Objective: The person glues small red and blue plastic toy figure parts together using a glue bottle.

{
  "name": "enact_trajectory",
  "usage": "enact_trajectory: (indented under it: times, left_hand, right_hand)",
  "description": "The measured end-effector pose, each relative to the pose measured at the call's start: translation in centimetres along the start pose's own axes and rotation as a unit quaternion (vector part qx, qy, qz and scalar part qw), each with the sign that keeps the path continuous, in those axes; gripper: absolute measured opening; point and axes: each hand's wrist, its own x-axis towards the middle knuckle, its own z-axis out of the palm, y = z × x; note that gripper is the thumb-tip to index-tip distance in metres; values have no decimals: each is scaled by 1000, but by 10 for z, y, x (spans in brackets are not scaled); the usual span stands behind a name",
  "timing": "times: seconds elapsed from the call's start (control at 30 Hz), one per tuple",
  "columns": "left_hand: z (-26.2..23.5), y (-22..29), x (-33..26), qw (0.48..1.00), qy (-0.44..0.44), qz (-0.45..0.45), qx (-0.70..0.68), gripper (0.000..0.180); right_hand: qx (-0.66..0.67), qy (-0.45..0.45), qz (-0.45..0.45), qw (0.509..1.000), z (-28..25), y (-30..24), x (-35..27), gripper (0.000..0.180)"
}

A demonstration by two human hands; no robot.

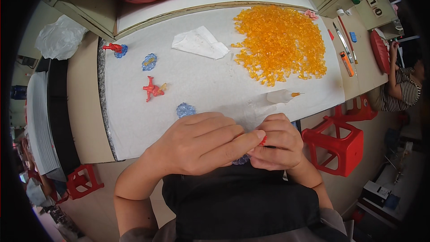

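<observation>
pinching a mostly hidden red piece [263, 140], both hands' fingers [242, 140] cover it.

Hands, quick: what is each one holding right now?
Left hand: closed, fingertips pinching a small red piece.
Right hand: closed on the same red piece, a blue piece showing beneath.

Bare white worktop [210, 85] open mid-table, orange bead heap [281, 44] blocking far right, crumpled tissue [200, 42] behind, red figure [152, 89] and blue flowers [149, 62] scattered left.

A single head-worn fisheye looks steeply down, close over the white worktable [215, 85].
</observation>
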Motion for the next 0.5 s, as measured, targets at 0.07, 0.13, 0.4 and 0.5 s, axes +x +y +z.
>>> enact_trajectory:
  times: [0.07, 0.13, 0.4, 0.5]
  left_hand:
    - [-2, 0, 0, 1000, -7, -2, 1, 31]
    - [-3, -1, -1, 1000, -15, -4, 3, 32]
    - [-3, -6, -10, 998, -1, -56, 41, 40]
    - [1, -7, -17, 991, 45, -40, 121, 40]
  right_hand:
    - [1, -7, 2, 1000, 0, 0, 0, 20]
    - [6, -7, 18, 1000, 1, 1, 0, 20]
    - [65, 3, 127, 990, 11, 5, -7, 35]
    - [227, 42, 254, 939, 20, -2, -7, 45]
